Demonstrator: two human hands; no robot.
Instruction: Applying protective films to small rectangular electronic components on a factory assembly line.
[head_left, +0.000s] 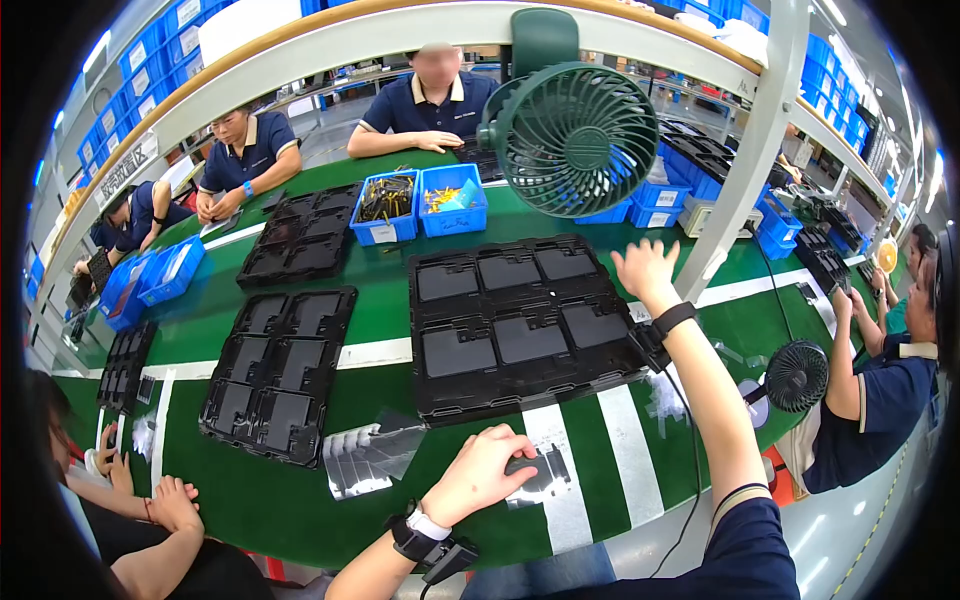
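Note:
My left hand (478, 475) is low at the near side of the table, its fingers curled over the left edge of a thin dark-grey flat part (548, 476). That part has a shiny surface and lies over a white strip on the green mat; the fingers partly hide it. Farther off, my right hand (648, 268) reaches out with fingers spread and nothing in them. It is just beyond the right side of a large black tray (470, 400), below the dark green fan (580, 140). Dark rectangular panels fill the tray's compartments.
Clear film sheets (370, 457) lie left of my left hand. More black trays (325, 360) stand left. Behind are blue bins (455, 215) of small parts. A white post (735, 170) rises beside my right hand; a black cable (690, 440) hangs nearby. Co-workers sit around the table.

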